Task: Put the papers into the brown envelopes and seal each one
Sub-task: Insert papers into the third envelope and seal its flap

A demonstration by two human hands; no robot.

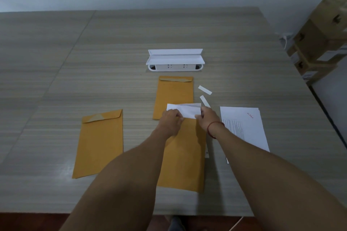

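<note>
The open envelope point(185, 155) lies lengthwise before the person, mouth away, probably so the folded paper point(187, 109) can slide straight in. The paper sticks out beyond that mouth. The left hand point(171, 120) and right hand point(208, 118) flank it, curled fingers pinching its near edge. The spare papers point(247, 127) wait just right of the envelope.

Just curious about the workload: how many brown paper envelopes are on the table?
3 brown paper envelopes: left envelope lying alone, far envelope at centre back, near envelope under the left hand and right hand. Others may hide beneath.
</note>
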